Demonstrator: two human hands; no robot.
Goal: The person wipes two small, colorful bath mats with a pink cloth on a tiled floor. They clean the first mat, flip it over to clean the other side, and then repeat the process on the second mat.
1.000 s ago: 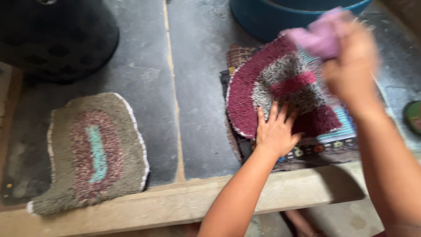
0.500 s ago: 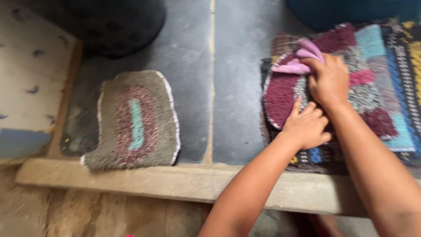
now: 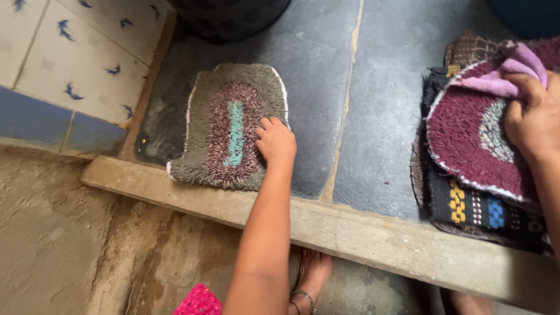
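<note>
From the head view, your left hand rests curled on the grey mat's right edge, on the slate floor; gather the pile firmly before lifting. Your right hand grips the pink cloth atop the maroon mat.

Home doorstep, stone slab floor, tiled wall, rag mats

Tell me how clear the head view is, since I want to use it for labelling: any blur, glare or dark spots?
Head view: soft, even daylight, no glare; the grey mat under the left hand is sharp; the right hand on the maroon mat is cut by the frame edge; the top corners fall dark.
</note>
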